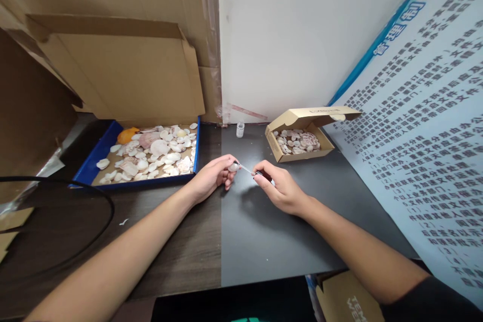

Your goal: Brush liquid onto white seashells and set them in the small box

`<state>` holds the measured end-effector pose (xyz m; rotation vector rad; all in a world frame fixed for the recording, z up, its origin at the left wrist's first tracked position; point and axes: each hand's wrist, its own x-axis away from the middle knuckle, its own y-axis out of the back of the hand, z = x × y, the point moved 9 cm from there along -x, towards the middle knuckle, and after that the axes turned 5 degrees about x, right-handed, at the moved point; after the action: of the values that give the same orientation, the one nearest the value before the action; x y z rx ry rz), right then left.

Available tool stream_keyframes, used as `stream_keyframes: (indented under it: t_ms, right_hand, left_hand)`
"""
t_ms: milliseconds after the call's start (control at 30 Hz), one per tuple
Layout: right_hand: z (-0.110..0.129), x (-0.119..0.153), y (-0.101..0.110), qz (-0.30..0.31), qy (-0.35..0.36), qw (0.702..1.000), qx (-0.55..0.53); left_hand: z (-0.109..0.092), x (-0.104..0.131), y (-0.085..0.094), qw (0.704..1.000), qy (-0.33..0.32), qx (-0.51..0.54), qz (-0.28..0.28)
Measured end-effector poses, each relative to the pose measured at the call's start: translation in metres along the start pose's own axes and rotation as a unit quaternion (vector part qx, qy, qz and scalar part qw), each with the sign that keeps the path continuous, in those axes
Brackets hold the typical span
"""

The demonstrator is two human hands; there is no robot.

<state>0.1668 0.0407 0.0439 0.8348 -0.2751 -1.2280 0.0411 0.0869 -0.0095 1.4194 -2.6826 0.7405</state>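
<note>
Over the dark mat, my left hand [217, 175] pinches a small white shell [234, 166] between thumb and fingers. Closed around a thin tool is my right hand [278, 186]; the tool's pale, narrow shaft [246, 167] points left, its tip at or very near the shell. I cannot tell exactly what kind of tool it is, as the fingers hide most of its dark handle. A small clear bottle [240, 130] with a white label stands upright beyond my hands.
To the left, a blue-sided box [83, 167] with its cardboard lid up holds many shells, one orange. A smaller cardboard box [302, 156] of shells stands at the right, lid raised. A black cable [109, 201] loops over the left side. A printed sheet [426, 126] borders the right.
</note>
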Motion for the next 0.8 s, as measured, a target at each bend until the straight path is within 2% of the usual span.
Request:
stream_keyframes:
  t_ms: [800]
  right_hand:
    - [-0.0002,0.0000,0.0018,-0.001,-0.004,1.000,-0.002]
  left_hand:
    - [0.0016,-0.0006,-0.0006,1.000,0.011,0.016,-0.002]
